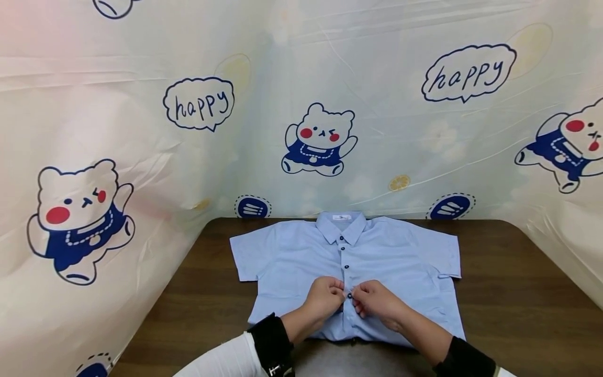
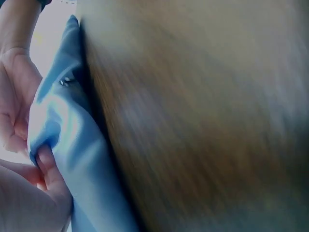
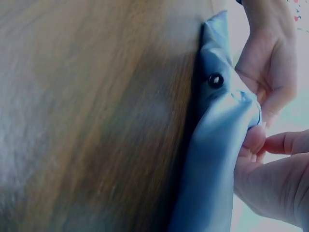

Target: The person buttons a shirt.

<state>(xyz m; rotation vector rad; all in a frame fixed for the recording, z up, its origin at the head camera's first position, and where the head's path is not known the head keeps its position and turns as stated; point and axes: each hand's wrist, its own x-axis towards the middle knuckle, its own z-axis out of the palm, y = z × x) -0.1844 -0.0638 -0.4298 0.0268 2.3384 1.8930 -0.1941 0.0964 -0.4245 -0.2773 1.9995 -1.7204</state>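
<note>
A light blue short-sleeved shirt (image 1: 301, 251) lies front up on the table, its collar at the far edge. Dark buttons run down the placket, and one button (image 1: 349, 296) sits between the two hands. My left hand (image 1: 324, 299) pinches the placket just left of that button; its thumb and finger grip the cloth in the left wrist view. From the other side, my right hand (image 1: 377, 301) pinches the placket right at the button, fingertips close to the left hand's. A lower button (image 3: 216, 80) shows near the hem in the right wrist view.
The brown wooden table (image 1: 198, 293) extends on both sides of the shirt. Behind it hangs a pale curtain (image 1: 377, 104) printed with bears and "happy" bubbles. Black bands (image 1: 270, 337) circle both wrists.
</note>
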